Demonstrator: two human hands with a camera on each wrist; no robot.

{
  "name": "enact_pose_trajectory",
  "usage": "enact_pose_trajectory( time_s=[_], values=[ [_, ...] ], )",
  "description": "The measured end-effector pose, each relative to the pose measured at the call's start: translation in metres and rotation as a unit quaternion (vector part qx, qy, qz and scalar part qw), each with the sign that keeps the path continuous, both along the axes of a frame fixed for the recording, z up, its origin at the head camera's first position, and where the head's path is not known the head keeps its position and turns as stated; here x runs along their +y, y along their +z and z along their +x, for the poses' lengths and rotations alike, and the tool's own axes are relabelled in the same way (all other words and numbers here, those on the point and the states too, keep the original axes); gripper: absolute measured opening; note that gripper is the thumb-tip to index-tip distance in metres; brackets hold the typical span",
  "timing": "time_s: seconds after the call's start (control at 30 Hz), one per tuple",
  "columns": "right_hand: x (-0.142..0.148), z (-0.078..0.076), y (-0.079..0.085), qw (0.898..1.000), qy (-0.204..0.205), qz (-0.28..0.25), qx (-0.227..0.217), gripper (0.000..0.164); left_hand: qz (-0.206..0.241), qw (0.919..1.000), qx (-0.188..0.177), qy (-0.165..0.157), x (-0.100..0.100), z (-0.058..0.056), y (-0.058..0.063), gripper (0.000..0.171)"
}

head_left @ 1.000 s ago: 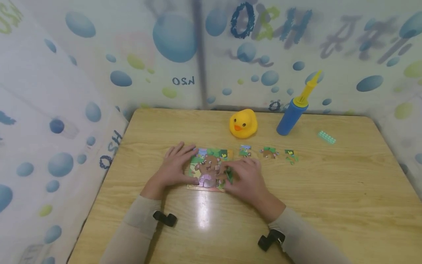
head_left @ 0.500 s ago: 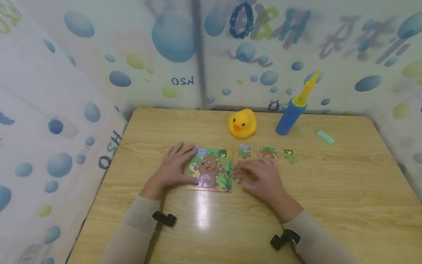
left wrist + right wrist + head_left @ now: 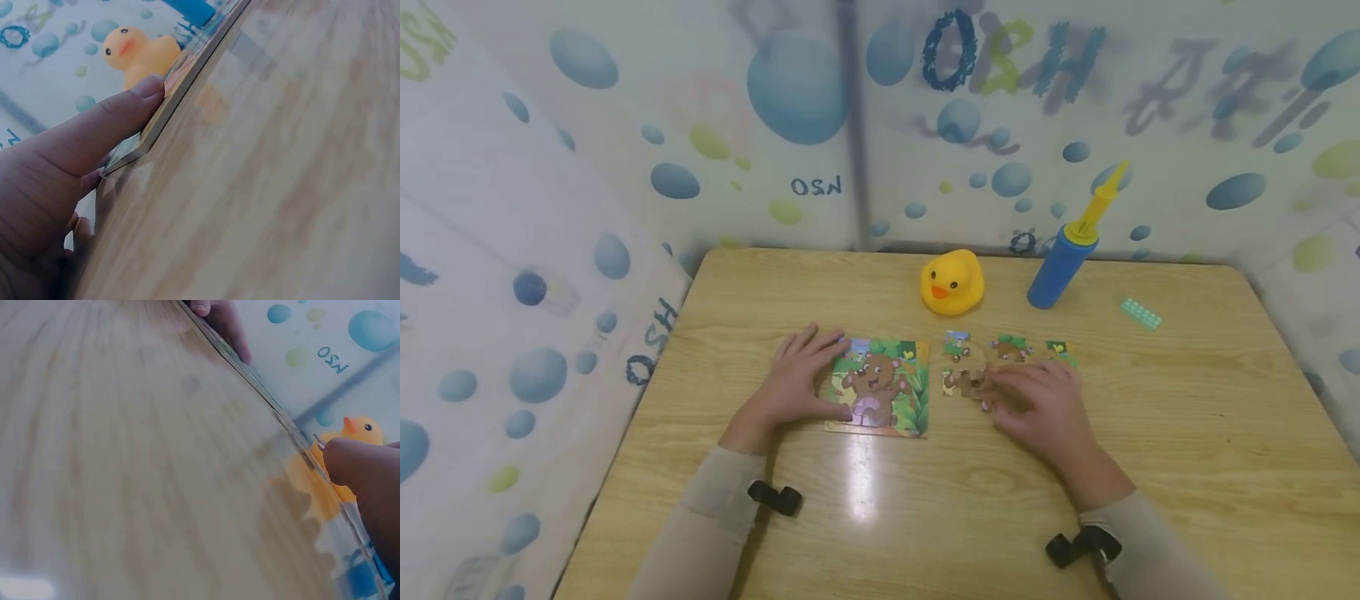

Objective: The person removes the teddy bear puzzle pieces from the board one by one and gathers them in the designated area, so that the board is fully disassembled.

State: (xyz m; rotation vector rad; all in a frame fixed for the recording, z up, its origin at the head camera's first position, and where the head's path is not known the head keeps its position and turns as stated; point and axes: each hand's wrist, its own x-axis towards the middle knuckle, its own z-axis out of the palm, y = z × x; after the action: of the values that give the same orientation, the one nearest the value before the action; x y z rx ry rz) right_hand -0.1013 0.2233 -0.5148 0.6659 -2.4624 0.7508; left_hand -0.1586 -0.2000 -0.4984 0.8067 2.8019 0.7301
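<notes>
A jigsaw puzzle with a smiling brown bear lies flat on the table. My left hand rests along its left side, fingers spread; in the left wrist view the thumb presses on the puzzle near a corner. To the right, my right hand pinches a brown puzzle piece between thumb and fingertips, low over the table. Another puzzle piece shows just left of it, overlapping in this view. In the right wrist view the thumb hides most of the held piece.
Behind the right hand lie loose pieces: a blue one, a brown and green one and a green one. A yellow rubber duck, a blue hand pump and a mint toy brick stand farther back.
My right hand has moved from the puzzle's right side rightward with the brown puzzle piece, uncovering the puzzle's right part and another piece. The left hand stays in place.
</notes>
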Motion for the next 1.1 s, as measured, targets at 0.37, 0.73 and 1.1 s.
enact_pose_trajectory(
  time_s=[0.37,0.73,1.1],
  values=[
    [0.027,0.009,0.005,0.999,-0.045,0.02,-0.01,0.035,-0.003,1.0,0.0,0.0,0.001,0.0,-0.005,0.122],
    [0.037,0.012,0.008,0.998,-0.051,0.011,-0.024,0.033,-0.002,1.0,0.003,-0.001,0.001,0.002,0.0,0.121],
    [0.034,0.009,0.003,0.999,-0.029,-0.001,-0.024,0.028,0.0,0.9999,0.011,-0.002,0.0,0.003,0.002,0.118]
  ],
)
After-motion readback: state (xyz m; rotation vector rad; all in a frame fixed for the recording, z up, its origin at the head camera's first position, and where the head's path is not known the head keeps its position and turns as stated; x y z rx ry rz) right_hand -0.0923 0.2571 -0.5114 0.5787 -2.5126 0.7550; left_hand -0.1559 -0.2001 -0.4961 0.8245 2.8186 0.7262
